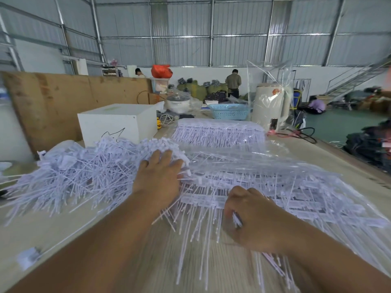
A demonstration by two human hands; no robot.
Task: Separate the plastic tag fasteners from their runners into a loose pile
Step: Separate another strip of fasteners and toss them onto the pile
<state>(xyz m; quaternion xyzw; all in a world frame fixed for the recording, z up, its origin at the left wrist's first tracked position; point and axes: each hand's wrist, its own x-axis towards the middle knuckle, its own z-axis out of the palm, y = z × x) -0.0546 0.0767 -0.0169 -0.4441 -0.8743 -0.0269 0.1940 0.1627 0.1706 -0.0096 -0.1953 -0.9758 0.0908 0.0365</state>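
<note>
Loosely heaped white fasteners (84, 172) under flat left hand (157, 176); right hand (249, 216) grip apparently pinching blurred stems (237, 220).

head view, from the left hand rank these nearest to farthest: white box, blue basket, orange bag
Measured from the left hand on the loose pile:
1. white box, just behind the pile, to the left.
2. blue basket, farther back, to the right.
3. orange bag, farthest, up on a container behind.

Two bare forearms, left grip (158, 176), right grip (251, 216)
</note>
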